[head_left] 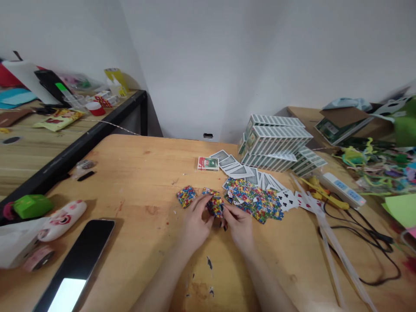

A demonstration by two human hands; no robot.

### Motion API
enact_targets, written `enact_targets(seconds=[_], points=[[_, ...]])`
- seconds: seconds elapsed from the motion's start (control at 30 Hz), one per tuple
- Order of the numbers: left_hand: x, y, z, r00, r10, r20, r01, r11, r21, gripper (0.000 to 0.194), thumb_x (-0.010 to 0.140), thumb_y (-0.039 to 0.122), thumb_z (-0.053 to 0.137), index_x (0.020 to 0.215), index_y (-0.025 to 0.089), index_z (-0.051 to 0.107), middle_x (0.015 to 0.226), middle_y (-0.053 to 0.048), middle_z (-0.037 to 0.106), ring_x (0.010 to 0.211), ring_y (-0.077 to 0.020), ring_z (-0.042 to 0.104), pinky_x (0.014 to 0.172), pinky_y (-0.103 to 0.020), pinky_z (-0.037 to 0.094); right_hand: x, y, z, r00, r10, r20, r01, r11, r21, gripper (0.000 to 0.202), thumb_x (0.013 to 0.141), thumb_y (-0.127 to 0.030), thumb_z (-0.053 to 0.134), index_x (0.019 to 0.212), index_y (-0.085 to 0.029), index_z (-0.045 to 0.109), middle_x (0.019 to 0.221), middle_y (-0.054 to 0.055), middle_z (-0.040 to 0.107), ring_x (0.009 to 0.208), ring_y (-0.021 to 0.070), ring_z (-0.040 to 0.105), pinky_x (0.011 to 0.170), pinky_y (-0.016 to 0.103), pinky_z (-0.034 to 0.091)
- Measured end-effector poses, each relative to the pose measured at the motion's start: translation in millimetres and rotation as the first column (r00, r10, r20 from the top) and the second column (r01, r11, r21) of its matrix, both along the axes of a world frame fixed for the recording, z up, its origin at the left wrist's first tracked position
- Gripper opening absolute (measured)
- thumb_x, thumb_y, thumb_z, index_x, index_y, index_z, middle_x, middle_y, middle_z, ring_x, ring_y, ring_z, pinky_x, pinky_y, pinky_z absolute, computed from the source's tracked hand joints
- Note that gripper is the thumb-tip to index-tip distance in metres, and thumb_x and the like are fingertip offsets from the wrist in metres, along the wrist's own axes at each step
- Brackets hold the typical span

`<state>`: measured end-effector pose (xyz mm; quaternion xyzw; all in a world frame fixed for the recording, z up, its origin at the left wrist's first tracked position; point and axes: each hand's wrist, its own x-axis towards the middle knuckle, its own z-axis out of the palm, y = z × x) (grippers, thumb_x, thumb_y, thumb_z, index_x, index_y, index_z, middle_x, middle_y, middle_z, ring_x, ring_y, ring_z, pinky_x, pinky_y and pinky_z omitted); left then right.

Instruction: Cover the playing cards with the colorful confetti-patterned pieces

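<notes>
Near the middle of the wooden table, my left hand [198,219] and my right hand [239,224] are closed on a small folded card [215,206] with a multicoloured pattern. The fingers of both hands pinch it from either side, just above the tabletop. Left of it lies a square patterned piece [186,196], and another patterned piece [209,190] shows just behind my fingers. A spread pile of multicoloured cards [256,197] is close to the right hand. Behind that pile, grey-backed playing cards [238,168] lie fanned out beside a red and green card box [208,163].
Striped card cartons [276,141] are stacked at the back right. A power strip [342,189], a yellow glue gun [325,193] with its cable and clear glue sticks [334,251] lie at right. A phone [76,264] and a white case [63,219] are at left.
</notes>
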<state>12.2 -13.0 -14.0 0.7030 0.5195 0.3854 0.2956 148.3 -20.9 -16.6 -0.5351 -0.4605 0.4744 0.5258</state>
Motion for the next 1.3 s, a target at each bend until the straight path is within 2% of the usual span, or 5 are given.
enact_targets(seconds=[0.17,0.33,0.87,1.1,1.3], points=[[0.5,-0.5,2.7,1.000,-0.016,-0.024,0.016,1.000,0.010,0.053,0.070,0.006,0.052,0.119,0.022,0.043,0.119,-0.007,0.049,0.112,-0.0195,0.046,0.095,-0.035,0.040,3.3,0.1,-2.2,0.999,-0.034,0.038,0.033,0.999,0.027,0.020,0.073,-0.032,0.057,0.078,-0.019,0.072,0.050,-0.001,0.057,0.038,0.0101,0.045,0.036,0.022,0.038],[-1.8,0.1,3.7,0.989,-0.068,-0.127,0.073,0.997,0.030,0.053,0.072,0.006,0.050,0.121,0.024,0.042,0.122,-0.006,0.047,0.115,-0.0200,0.044,0.098,-0.038,0.037,11.3,3.4,-5.9,0.999,-0.033,0.018,0.031,0.998,0.062,0.024,0.068,-0.029,0.062,0.090,-0.023,0.070,0.081,0.003,0.069,0.068,0.0184,0.060,0.058,0.032,0.051],[0.4,-1.2,0.6,0.989,-0.041,-0.145,0.059,0.991,0.124,0.051,0.074,0.007,0.048,0.122,0.022,0.042,0.122,-0.006,0.048,0.114,-0.0194,0.044,0.099,-0.035,0.037,12.1,4.9,-10.9,0.978,-0.105,0.178,0.091,0.992,0.088,0.018,0.073,-0.030,0.058,0.062,-0.016,0.063,0.051,-0.002,0.053,0.046,0.0101,0.045,0.044,0.022,0.036],[-3.3,2.3,-1.5,0.986,0.077,-0.145,-0.045,0.976,0.212,0.049,0.074,0.011,0.051,0.121,0.022,0.044,0.120,-0.008,0.048,0.112,-0.0215,0.046,0.097,-0.037,0.039,4.9,1.3,-5.5,0.950,-0.047,0.308,-0.010,0.984,0.180,0.028,0.070,-0.028,0.061,0.097,-0.020,0.066,0.075,0.003,0.065,0.058,0.0146,0.053,0.054,0.026,0.044],[-3.5,3.9,-4.3,0.989,0.047,-0.139,-0.009,0.965,0.262,0.048,0.072,0.012,0.054,0.119,0.023,0.046,0.117,-0.008,0.046,0.106,-0.0208,0.049,0.092,-0.036,0.043,3.5,-0.6,-7.4,0.939,-0.047,0.341,-0.011,0.986,0.165,0.022,0.074,-0.028,0.056,0.091,-0.019,0.067,0.076,0.004,0.067,0.059,0.0155,0.056,0.055,0.027,0.047]])
